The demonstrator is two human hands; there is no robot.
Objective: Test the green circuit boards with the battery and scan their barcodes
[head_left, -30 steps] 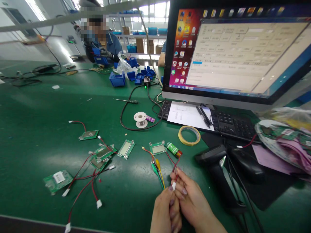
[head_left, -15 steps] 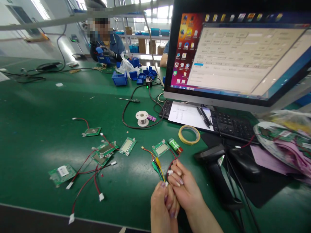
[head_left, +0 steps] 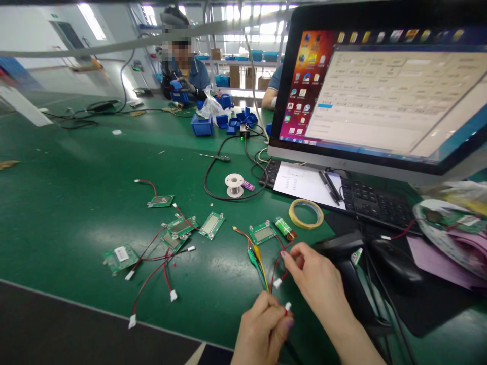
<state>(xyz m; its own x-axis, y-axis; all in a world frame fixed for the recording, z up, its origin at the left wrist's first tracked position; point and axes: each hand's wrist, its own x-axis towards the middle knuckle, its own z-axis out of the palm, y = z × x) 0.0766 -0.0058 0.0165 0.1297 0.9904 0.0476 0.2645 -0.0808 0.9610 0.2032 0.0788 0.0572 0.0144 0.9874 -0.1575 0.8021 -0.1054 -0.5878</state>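
Observation:
My left hand (head_left: 262, 329) is closed at the table's near edge, gripping a cable whose white connector (head_left: 288, 307) pokes out by the thumb. From that hand run yellow and green leads to a yellow alligator clip (head_left: 256, 252) and a green alligator clip (head_left: 251, 256). My right hand (head_left: 319, 279) is curled, with thumb and forefinger at a red and black wire (head_left: 278, 261); its palm side is hidden. Below those fingers lies a second white connector (head_left: 277, 283). Beyond them are a green circuit board with a display (head_left: 264, 233) and a green battery (head_left: 284, 228).
Several wired display boards (head_left: 178, 226) lie to the left. A solder spool (head_left: 234, 185), a screwdriver (head_left: 220, 158) and a yellow tape roll (head_left: 306, 214) are farther back. On the right stand a monitor (head_left: 380, 101), a keyboard (head_left: 380, 200) and a barcode scanner (head_left: 348, 274). A co-worker (head_left: 186, 76) sits opposite.
My hands have moved apart: the right one has left the left hand and reached forward to the wire near the battery. The view has shifted, so the table contents appear farther right.

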